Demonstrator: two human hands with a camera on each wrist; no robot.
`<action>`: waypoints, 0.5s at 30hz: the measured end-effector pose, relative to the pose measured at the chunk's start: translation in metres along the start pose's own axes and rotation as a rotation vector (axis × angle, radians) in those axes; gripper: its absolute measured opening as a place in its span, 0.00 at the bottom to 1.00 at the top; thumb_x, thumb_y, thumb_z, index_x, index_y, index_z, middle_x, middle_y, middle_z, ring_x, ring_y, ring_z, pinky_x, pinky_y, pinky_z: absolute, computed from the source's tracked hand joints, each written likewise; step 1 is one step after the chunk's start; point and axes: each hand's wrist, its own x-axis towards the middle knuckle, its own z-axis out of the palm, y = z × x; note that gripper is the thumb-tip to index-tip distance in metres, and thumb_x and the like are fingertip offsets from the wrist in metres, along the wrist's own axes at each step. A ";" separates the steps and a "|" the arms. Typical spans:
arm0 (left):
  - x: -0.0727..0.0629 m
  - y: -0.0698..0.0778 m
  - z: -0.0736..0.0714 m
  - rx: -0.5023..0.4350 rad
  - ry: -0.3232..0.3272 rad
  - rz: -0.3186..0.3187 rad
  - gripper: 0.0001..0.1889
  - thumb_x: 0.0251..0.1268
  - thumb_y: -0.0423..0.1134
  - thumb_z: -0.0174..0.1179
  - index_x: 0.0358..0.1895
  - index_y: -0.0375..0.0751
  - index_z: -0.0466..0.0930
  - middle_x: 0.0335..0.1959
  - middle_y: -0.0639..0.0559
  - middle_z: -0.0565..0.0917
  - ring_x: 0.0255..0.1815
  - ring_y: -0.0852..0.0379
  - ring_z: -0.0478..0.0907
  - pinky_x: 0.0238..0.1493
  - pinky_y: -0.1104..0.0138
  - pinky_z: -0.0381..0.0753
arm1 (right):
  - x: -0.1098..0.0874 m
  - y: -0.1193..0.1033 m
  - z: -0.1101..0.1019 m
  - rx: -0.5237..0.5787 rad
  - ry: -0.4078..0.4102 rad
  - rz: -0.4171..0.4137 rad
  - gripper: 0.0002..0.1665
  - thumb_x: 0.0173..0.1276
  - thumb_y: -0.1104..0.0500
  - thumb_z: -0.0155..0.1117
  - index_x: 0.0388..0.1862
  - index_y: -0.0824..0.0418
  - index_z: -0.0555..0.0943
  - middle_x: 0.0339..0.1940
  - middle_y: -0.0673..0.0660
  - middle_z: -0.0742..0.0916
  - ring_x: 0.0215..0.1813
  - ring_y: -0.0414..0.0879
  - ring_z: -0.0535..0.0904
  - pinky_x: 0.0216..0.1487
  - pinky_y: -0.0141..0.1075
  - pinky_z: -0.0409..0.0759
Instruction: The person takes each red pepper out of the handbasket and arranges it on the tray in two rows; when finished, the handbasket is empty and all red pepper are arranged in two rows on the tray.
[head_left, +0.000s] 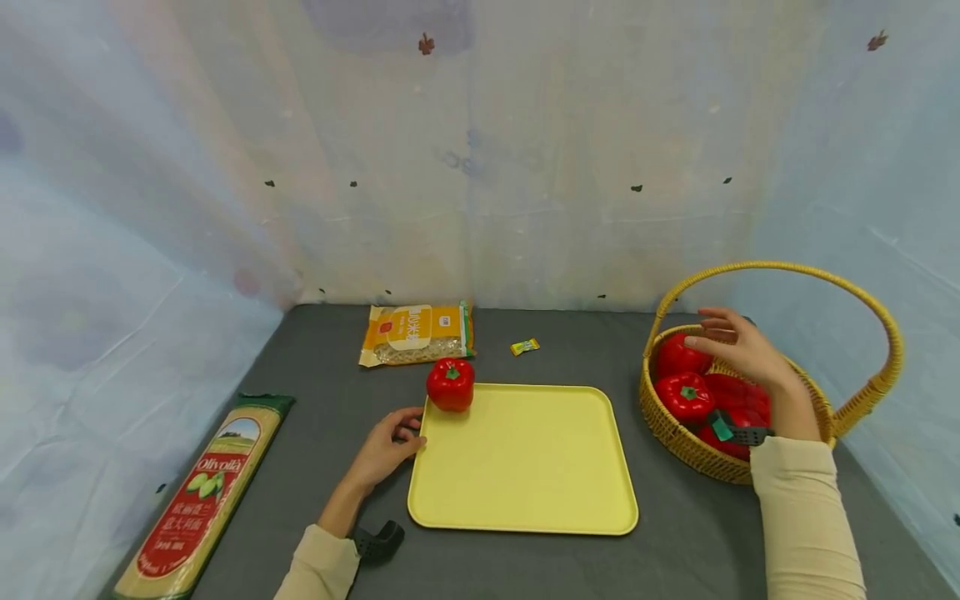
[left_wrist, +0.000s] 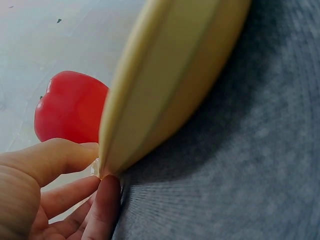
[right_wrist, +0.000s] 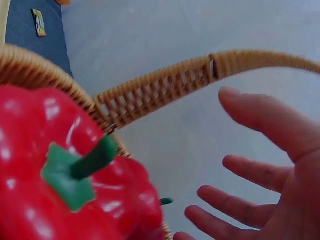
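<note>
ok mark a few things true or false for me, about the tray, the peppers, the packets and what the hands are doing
1. The yellow tray has one red bell pepper at its far left corner. True.
2. The right hand is gripping a pepper. False: its fingers are spread and it holds nothing.
3. The left hand touches the tray's left edge. True.
4. The peppers in the wicker basket are yellow. False: they are red.
5. The long pasta packet lies to the left of the tray. True.
6. The small yellow wrapper sits on the tray. False: it lies beyond it on the dark cloth.
</note>
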 end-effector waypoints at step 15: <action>0.000 0.000 0.000 -0.002 0.009 -0.005 0.24 0.57 0.32 0.64 0.59 0.38 0.72 0.43 0.45 0.75 0.34 0.55 0.73 0.30 0.69 0.75 | 0.007 0.023 0.008 0.040 -0.023 0.082 0.48 0.69 0.45 0.55 0.74 0.67 0.44 0.69 0.76 0.57 0.65 0.70 0.57 0.59 0.63 0.62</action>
